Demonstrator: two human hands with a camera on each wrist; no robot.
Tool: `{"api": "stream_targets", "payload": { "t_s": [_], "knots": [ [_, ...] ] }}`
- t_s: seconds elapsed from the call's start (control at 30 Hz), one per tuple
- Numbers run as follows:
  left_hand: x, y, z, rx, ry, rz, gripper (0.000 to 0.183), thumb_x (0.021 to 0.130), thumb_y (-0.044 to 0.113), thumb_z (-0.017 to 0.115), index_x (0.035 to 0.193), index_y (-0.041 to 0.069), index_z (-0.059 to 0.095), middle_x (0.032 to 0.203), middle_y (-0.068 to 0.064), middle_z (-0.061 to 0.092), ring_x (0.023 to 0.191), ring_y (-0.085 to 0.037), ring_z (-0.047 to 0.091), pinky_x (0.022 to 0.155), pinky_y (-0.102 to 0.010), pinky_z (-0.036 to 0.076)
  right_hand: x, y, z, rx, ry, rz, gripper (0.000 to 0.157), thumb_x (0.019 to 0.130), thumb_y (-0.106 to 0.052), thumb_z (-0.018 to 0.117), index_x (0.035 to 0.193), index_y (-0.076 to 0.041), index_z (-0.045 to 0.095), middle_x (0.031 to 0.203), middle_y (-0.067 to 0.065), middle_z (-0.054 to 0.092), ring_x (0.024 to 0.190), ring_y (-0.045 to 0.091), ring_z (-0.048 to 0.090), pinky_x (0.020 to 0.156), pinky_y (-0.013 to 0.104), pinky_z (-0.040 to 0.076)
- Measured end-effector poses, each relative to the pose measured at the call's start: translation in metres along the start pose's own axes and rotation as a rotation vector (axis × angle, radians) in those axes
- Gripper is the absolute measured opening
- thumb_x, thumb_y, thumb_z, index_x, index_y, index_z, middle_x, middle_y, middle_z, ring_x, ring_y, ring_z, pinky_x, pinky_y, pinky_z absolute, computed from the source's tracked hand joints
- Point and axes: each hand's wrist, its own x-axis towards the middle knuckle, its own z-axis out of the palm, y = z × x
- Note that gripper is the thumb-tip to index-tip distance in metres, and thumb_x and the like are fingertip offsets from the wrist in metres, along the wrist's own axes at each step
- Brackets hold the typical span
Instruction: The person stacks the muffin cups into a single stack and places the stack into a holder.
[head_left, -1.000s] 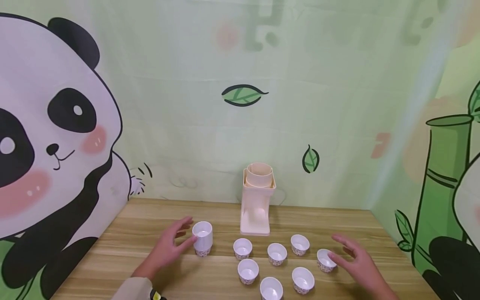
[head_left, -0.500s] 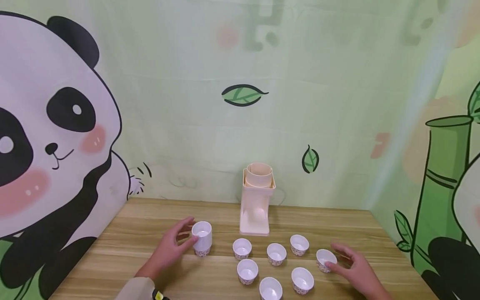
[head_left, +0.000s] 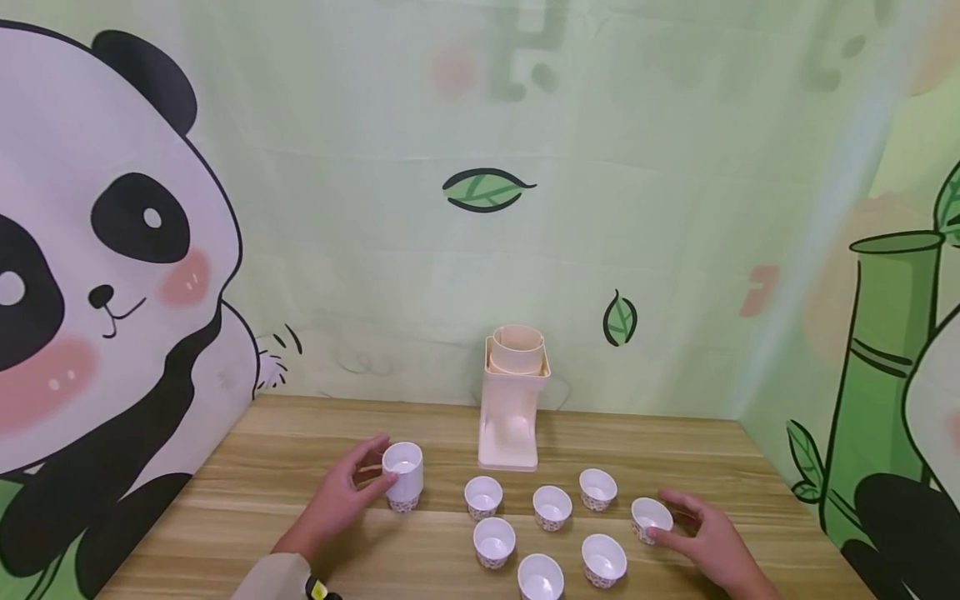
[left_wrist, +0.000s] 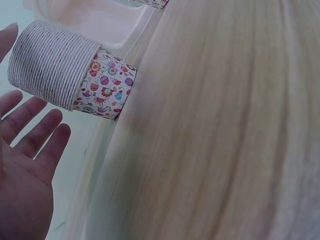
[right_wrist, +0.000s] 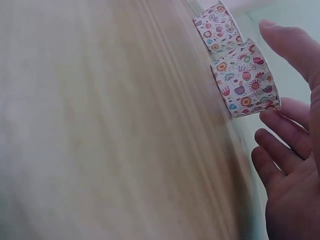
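Observation:
My left hand (head_left: 341, 496) is beside a stack of nested paper baking cups (head_left: 406, 477), thumb in front and fingers behind. In the left wrist view, the stack (left_wrist: 56, 65) shows many layered rims above a flower-printed base, and the left fingers (left_wrist: 35, 122) lie loosely extended around it. On the right, my right hand (head_left: 708, 537) has thumb and fingers on either side of a single printed baking cup (head_left: 649, 522). The right wrist view shows that cup (right_wrist: 246, 82) between the spread thumb and loosely bent fingers; whether they touch it is unclear.
Several more baking cups (head_left: 552, 510) stand spaced out between the hands on the wooden table (head_left: 300, 425). Behind them is a pink stand (head_left: 510, 417) with a round holder on top. A panda-printed cloth (head_left: 360, 250) hangs behind the table.
My right hand has come down and slightly left, so its thumb is now at the front of the rightmost cup. The left hand has edged closer to the stack. The cups stay put.

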Motion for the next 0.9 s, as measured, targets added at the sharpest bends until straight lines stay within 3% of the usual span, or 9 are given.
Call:
{"api": "stream_targets", "payload": {
  "t_s": [0.43, 0.57, 0.67, 0.9],
  "knots": [
    [0.0053, -0.0010, 0.0003, -0.032, -0.021, -0.014, 0.061, 0.094, 0.018, 0.075, 0.146, -0.002, 0.050, 0.132, -0.022, 0.066, 0.122, -0.036, 0.064, 0.106, -0.046, 0.052, 0.0040, 0.0002, 0.0009, 0.018, -0.032, 0.005, 0.063, 0.078, -0.026, 0.090, 0.129, 0.001, 0.066, 0.130, 0.018, 0.069, 0.116, 0.020, 0.065, 0.089, 0.015, 0.051],
    [0.0058, -0.0001, -0.0005, -0.034, -0.021, -0.014, 0.059, 0.093, 0.017, 0.076, 0.144, -0.002, 0.052, 0.130, -0.021, 0.067, 0.119, -0.034, 0.065, 0.105, -0.047, 0.052, 0.0030, -0.0017, 0.0009, 0.015, -0.034, -0.006, 0.062, 0.078, -0.025, 0.090, 0.128, 0.003, 0.066, 0.130, 0.020, 0.069, 0.117, 0.024, 0.067, 0.091, 0.020, 0.054],
    [0.0060, 0.0003, -0.0013, -0.044, -0.029, -0.021, 0.058, 0.092, 0.017, 0.077, 0.143, 0.000, 0.054, 0.129, -0.021, 0.068, 0.119, -0.034, 0.065, 0.104, -0.041, 0.053, 0.0020, -0.0035, 0.0009, 0.014, -0.033, 0.001, 0.062, 0.078, -0.025, 0.090, 0.128, 0.004, 0.066, 0.130, 0.020, 0.069, 0.119, 0.029, 0.067, 0.092, 0.024, 0.056],
    [0.0077, -0.0002, -0.0025, -0.050, -0.043, -0.037, 0.056, 0.091, 0.017, 0.078, 0.141, 0.002, 0.056, 0.131, -0.020, 0.067, 0.121, -0.033, 0.064, 0.104, -0.035, 0.053, 0.0029, -0.0041, 0.0007, -0.014, -0.038, 0.030, 0.064, 0.078, -0.028, 0.090, 0.129, 0.002, 0.066, 0.133, 0.019, 0.068, 0.122, 0.029, 0.065, 0.093, 0.022, 0.054]
  ]
}}
